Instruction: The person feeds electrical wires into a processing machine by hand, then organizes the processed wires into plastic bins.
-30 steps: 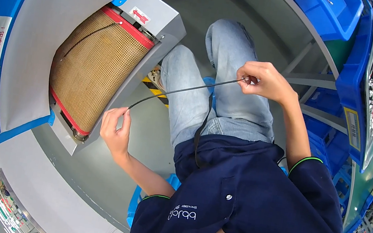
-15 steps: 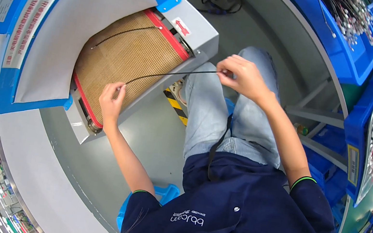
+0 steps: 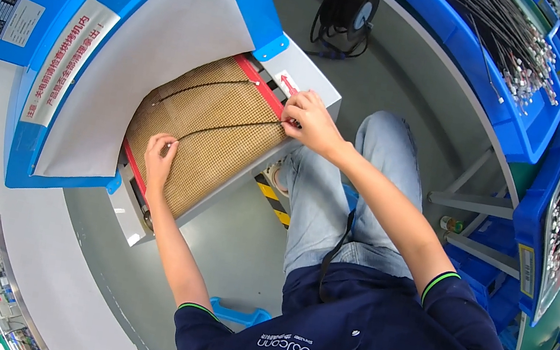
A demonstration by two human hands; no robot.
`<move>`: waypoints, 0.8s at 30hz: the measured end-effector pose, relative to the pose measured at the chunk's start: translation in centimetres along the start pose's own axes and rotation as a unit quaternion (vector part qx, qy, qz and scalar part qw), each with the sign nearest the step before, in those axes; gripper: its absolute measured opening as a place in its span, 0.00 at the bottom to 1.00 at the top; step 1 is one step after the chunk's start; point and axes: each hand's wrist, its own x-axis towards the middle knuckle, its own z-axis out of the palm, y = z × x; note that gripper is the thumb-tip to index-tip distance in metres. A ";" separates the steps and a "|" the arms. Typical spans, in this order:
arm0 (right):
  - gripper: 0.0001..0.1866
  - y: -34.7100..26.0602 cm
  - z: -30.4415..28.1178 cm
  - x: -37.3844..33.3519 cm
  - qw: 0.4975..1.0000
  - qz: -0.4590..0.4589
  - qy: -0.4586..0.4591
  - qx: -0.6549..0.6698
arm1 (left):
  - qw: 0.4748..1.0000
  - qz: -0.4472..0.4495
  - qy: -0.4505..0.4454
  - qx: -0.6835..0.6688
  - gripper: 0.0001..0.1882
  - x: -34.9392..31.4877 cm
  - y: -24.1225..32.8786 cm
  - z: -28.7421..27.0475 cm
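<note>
A thin black cable (image 3: 233,126) stretches low over the tan mesh conveyor belt (image 3: 215,165). At its left end, the thumb and fingers of my left hand (image 3: 159,159) are pinched. My right hand (image 3: 311,123) grips the other end at the belt's red right edge, and the fingers hide that tip. Farther back on the mesh lies a second black cable (image 3: 198,87) with a small white connector at its right end. Neither hand touches it.
A blue machine hood with a pale curtain (image 3: 144,58) overhangs the belt. Blue bins (image 3: 521,133) of bundled cables stand on the right. Beyond the belt, a cable reel (image 3: 347,11) sits on the floor. A blue stool (image 3: 240,314) is partly visible below.
My right hand has moved left, from above my knees to the belt's edge. The held cable has come down over the mesh, while my left hand stays near the front of the belt.
</note>
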 end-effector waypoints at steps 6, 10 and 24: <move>0.10 -0.2 -3.0 -0.8 0.999 -0.016 -0.030 -0.038 | 0.999 -0.014 -0.014 0.041 0.13 0.3 1.5 -0.3; 0.16 -1.3 -8.8 -2.4 0.999 -0.011 -0.039 0.018 | 0.999 -0.017 0.024 0.043 0.18 -1.3 4.6 -0.1; 0.09 -4.9 -37.2 -4.7 0.908 -0.005 0.299 -0.294 | 0.992 0.017 0.038 -0.123 0.12 -15.0 25.4 10.1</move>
